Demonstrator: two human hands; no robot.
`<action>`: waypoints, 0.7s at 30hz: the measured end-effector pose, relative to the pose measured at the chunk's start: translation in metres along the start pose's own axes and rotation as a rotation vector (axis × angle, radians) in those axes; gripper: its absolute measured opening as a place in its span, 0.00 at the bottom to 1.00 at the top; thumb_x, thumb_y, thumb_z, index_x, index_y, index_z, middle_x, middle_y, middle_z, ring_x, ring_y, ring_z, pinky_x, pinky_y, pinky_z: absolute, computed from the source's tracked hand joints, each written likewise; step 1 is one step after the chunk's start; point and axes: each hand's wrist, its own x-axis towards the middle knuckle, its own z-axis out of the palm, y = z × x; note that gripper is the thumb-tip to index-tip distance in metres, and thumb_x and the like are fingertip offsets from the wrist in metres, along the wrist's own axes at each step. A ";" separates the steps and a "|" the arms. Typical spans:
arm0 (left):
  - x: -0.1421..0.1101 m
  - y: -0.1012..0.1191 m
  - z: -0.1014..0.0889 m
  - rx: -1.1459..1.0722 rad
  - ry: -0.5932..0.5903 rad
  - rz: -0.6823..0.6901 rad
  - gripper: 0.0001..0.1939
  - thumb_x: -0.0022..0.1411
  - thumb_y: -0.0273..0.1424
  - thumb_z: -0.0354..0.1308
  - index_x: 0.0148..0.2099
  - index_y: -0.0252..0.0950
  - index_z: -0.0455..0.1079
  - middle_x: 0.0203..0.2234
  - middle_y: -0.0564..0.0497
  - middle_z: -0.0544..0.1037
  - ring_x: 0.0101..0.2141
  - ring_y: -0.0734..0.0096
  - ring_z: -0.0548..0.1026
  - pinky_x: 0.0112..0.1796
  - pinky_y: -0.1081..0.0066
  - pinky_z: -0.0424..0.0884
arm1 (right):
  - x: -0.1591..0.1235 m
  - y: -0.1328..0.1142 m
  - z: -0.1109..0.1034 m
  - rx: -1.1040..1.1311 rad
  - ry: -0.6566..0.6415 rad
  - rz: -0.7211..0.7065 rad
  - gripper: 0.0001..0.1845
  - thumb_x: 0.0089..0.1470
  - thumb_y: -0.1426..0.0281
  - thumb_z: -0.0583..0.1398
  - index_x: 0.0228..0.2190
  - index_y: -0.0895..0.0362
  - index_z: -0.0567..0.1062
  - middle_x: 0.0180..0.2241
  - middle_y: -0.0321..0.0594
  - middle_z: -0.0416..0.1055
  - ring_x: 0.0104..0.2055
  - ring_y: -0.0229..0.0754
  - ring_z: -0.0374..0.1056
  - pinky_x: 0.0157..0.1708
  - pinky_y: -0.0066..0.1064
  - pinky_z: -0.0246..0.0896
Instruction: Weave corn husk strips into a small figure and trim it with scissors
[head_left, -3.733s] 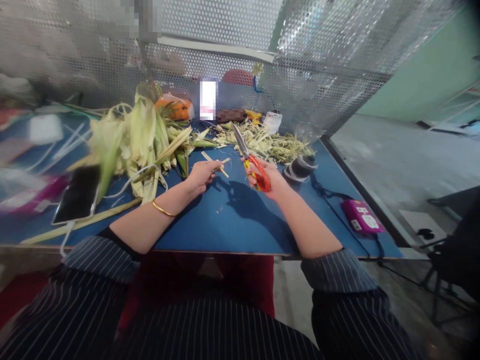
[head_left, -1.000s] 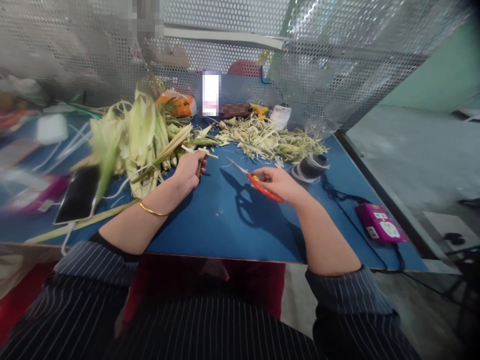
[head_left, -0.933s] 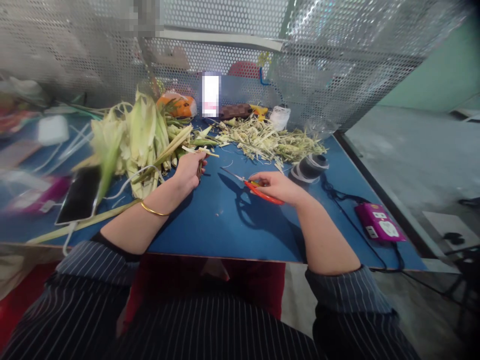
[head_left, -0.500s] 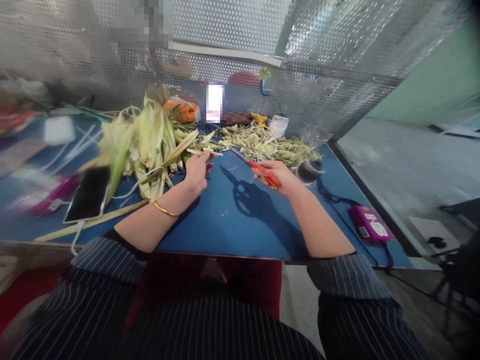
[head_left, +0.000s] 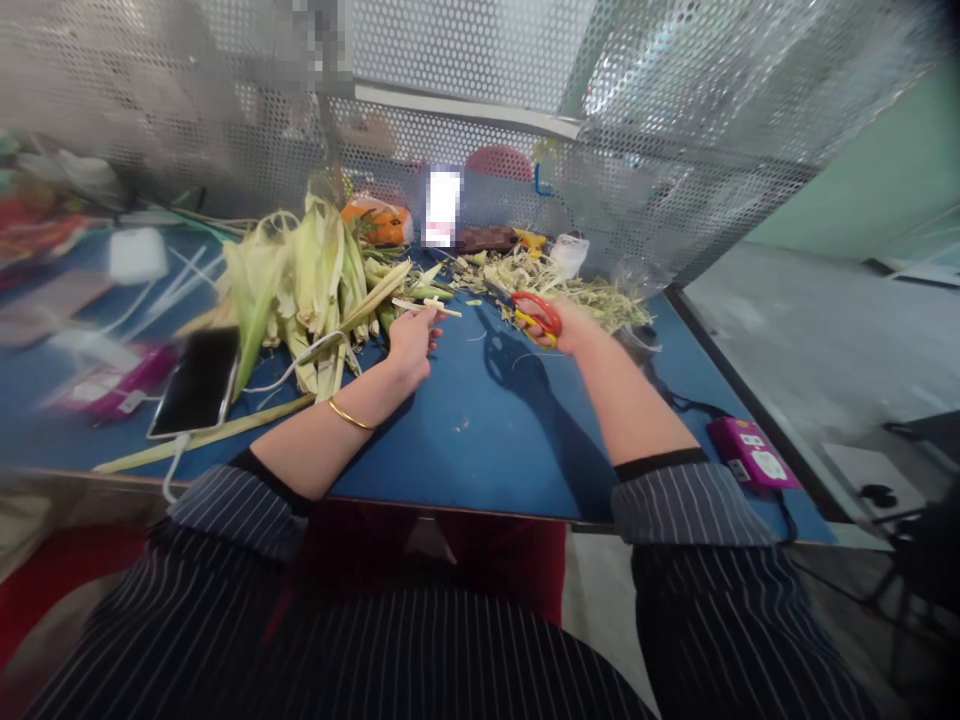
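Between the fingers of my left hand point(head_left: 412, 345) is a small piece of pale corn husk point(head_left: 442, 308), folded or knotted, with short ends sticking out. My right hand point(head_left: 561, 325) is closed round the red and yellow handles of a pair of scissors point(head_left: 541, 315). The scissor blades point toward the far left, over the table near the heap of husk scraps point(head_left: 532, 278). Beside my left hand lies a big bundle of pale green corn husks point(head_left: 292, 275). A thin thread shows on the blue table point(head_left: 420, 450) under the scissors.
A phone point(head_left: 196, 385) with a white cable lies at the left, near a long husk strip point(head_left: 217, 435). Behind stand an orange packet point(head_left: 381, 220) and a lit screen point(head_left: 442, 208). A purple pack point(head_left: 750, 455) sits at the right edge. A perforated metal panel point(head_left: 465, 120) closes the back.
My right hand has moved up and away with the scissors, turning them over the scrap heap. A small green piece now lies near the blades. My left hand still holds the husk.
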 end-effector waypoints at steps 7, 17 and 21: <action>0.005 0.000 0.000 -0.020 0.010 -0.026 0.02 0.61 0.26 0.57 0.34 0.34 0.68 0.30 0.52 0.79 0.18 0.85 0.67 0.18 0.81 0.55 | -0.050 0.019 -0.039 -0.353 -0.475 0.075 0.22 0.47 0.65 0.70 0.43 0.61 0.77 0.28 0.40 0.74 0.15 0.27 0.56 0.10 0.20 0.40; 0.002 -0.006 0.000 0.047 -0.036 -0.088 0.02 0.61 0.26 0.58 0.34 0.34 0.70 0.31 0.51 0.79 0.18 0.85 0.66 0.19 0.80 0.57 | -0.010 0.020 -0.019 -0.074 0.116 -0.006 0.06 0.59 0.68 0.55 0.36 0.58 0.70 0.22 0.34 0.66 0.18 0.30 0.53 0.15 0.23 0.44; 0.000 -0.007 0.001 0.053 -0.064 -0.116 0.02 0.61 0.26 0.58 0.35 0.33 0.70 0.30 0.51 0.79 0.19 0.85 0.66 0.20 0.80 0.57 | -0.044 0.013 -0.034 -0.190 0.057 -0.035 0.10 0.54 0.69 0.58 0.38 0.58 0.74 0.26 0.38 0.71 0.18 0.31 0.55 0.15 0.26 0.41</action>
